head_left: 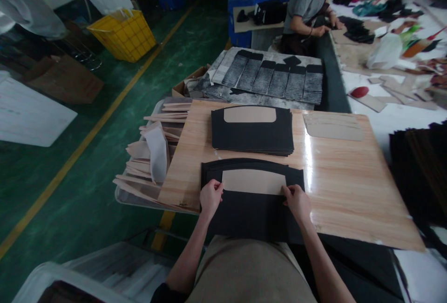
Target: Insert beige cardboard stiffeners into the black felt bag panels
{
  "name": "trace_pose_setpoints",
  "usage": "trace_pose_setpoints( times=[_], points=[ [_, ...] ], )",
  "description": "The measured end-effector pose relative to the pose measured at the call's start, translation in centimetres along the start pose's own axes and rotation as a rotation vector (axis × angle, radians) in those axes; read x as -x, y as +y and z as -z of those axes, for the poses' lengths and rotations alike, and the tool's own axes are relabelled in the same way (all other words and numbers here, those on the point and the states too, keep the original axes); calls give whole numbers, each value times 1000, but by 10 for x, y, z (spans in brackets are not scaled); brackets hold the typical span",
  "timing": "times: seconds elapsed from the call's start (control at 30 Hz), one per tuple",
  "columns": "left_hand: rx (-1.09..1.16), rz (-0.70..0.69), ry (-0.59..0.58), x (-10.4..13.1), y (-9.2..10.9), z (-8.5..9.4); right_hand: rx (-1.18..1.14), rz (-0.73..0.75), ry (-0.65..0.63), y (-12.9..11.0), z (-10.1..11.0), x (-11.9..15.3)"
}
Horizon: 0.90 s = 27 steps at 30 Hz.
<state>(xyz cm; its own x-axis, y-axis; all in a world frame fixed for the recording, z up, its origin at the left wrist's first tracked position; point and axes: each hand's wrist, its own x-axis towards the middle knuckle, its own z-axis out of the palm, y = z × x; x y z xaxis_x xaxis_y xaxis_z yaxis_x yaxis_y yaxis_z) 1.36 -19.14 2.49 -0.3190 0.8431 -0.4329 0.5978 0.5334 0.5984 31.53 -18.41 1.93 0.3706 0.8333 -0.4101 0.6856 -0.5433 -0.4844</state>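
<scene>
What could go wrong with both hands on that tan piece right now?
The tan piece is pinned only at its lower corners by the left hand and right hand, so it may skew on the black sheet. That sheet overhangs the board edge and could slide toward the lap.

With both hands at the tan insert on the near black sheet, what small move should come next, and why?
Probably press the tan insert flat onto the near black sheet: the left hand and right hand pinch its lower corners, and it looks squared like the far stack.
</scene>
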Motion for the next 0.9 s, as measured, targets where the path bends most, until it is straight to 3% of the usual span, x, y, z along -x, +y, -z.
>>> trace_pose_setpoints(
  times=[0.3, 0.43, 0.53, 0.63, 0.7, 0.8, 0.9],
  points=[
    [-82, -39, 19, 1, 0, -2, 178, 6, -31, -1, 2, -3],
    [-333, -130, 112, 5, 4, -5, 324, 41, 56, -5, 4, 2],
    [-579, -397, 208, 8, 14, -17, 443, 245, 199, -20, -10, 11],
    [-668, -745, 134, 7, 27, -38, 412, 625, 189, -36, -42, 19],
    [-691, -898, 67, 6, 33, -51, 367, 816, 144, -41, -64, 21],
    [-719, -940, 38, 5, 35, -60, 356, 914, 106, -39, -81, 22],
    [-720, -896, 46, 5, 30, -55, 354, 873, 117, -31, -76, 19]
  ],
)
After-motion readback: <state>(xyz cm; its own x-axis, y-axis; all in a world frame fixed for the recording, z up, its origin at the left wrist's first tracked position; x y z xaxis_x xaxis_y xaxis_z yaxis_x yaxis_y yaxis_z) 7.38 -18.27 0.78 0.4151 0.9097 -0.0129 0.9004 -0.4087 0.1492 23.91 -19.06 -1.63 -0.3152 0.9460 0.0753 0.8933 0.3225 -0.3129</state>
